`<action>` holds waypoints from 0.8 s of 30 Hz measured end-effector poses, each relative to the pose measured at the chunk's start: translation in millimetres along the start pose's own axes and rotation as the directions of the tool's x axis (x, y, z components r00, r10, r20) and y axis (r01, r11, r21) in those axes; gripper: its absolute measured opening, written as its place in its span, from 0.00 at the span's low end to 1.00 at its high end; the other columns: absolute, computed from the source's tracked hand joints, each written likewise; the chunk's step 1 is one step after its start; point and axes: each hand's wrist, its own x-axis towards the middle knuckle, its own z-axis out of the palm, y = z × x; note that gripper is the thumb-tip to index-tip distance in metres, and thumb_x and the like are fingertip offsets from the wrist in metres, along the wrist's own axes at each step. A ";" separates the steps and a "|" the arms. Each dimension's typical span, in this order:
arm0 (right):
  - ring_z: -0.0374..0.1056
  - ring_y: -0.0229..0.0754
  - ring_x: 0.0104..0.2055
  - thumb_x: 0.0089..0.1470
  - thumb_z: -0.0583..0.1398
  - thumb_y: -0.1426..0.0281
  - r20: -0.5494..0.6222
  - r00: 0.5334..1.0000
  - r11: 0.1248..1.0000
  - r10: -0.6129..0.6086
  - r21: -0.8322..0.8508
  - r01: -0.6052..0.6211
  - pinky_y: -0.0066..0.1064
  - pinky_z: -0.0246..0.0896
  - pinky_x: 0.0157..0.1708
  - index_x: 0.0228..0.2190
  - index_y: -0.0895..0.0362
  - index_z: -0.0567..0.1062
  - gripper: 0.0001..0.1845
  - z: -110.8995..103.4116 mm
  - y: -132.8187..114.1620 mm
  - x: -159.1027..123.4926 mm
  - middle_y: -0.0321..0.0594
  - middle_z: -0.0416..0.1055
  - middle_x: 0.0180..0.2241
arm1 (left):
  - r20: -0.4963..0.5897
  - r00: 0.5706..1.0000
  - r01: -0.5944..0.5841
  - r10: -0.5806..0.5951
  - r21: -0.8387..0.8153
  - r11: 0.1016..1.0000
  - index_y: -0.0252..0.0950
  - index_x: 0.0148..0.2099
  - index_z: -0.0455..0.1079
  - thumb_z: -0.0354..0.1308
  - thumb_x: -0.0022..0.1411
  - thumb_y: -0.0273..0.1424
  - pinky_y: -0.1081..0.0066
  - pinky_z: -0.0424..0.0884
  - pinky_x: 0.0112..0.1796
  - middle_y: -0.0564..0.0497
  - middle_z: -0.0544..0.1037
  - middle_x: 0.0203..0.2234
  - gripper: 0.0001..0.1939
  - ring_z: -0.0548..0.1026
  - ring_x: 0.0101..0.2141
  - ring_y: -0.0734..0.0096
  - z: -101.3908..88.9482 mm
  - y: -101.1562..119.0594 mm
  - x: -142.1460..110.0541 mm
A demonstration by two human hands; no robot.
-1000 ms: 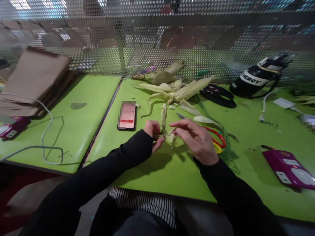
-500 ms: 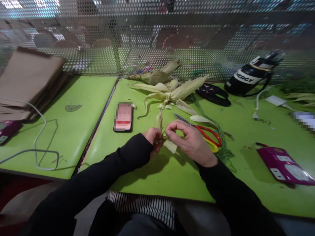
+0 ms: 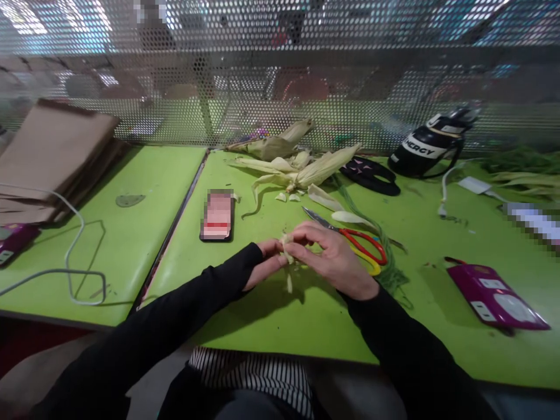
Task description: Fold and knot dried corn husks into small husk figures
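My left hand (image 3: pixel 265 263) and my right hand (image 3: pixel 335 256) meet over the green table (image 3: pixel 280 315), both pinched on a small folded piece of corn husk (image 3: pixel 286 252). A pale strip of the husk hangs down below the fingers. Red and yellow scissors (image 3: pixel 359 242) lie just right of my right hand, on a bundle of green string (image 3: pixel 389 274). A pile of dried corn husks (image 3: pixel 297 163) lies farther back. A phone (image 3: pixel 216 214) lies to the left of my hands.
A perforated metal screen (image 3: pixel 280 70) closes the back of the table. Brown paper bags (image 3: pixel 52 151) and a white cable (image 3: pixel 70 251) are on the left table. A purple power strip (image 3: pixel 494 294), a black cap (image 3: pixel 426 149) and a black sandal (image 3: pixel 370 174) lie at the right.
The upright husk piece between my hands has been folded down. My hands have closed together over it, and the right fingers now wrap it.
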 end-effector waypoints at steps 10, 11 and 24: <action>0.59 0.33 0.25 0.59 0.59 0.64 -0.061 0.980 0.935 0.190 0.316 -0.162 0.28 0.56 0.26 0.28 0.56 0.71 0.11 18.6 -8.7 -5.2 0.31 0.63 0.23 | 0.021 0.993 0.117 -0.119 0.073 0.990 0.34 0.41 0.78 0.57 0.63 0.34 0.73 0.66 0.29 0.54 0.71 0.19 0.11 0.71 0.27 0.72 3.2 14.9 -5.4; 0.59 0.34 0.25 0.59 0.60 0.64 -0.073 0.979 0.934 0.193 0.319 -0.160 0.28 0.56 0.26 0.28 0.56 0.71 0.11 19.7 -8.8 -5.5 0.32 0.63 0.23 | 0.027 0.993 0.111 -0.114 0.073 0.991 0.34 0.41 0.78 0.57 0.63 0.34 0.73 0.67 0.31 0.53 0.73 0.21 0.11 0.72 0.29 0.71 3.7 12.5 -5.6; 0.53 0.33 0.21 0.55 0.59 0.49 -0.039 0.984 0.976 0.173 -0.128 -0.177 0.28 0.46 0.21 0.25 0.56 0.70 0.23 1.8 9.9 4.4 0.30 0.60 0.19 | -0.072 0.983 0.163 -0.172 -0.109 0.981 0.33 0.40 0.67 0.59 0.59 0.44 0.76 0.62 0.21 0.56 0.70 0.17 0.18 0.67 0.18 0.77 6.9 -12.8 7.3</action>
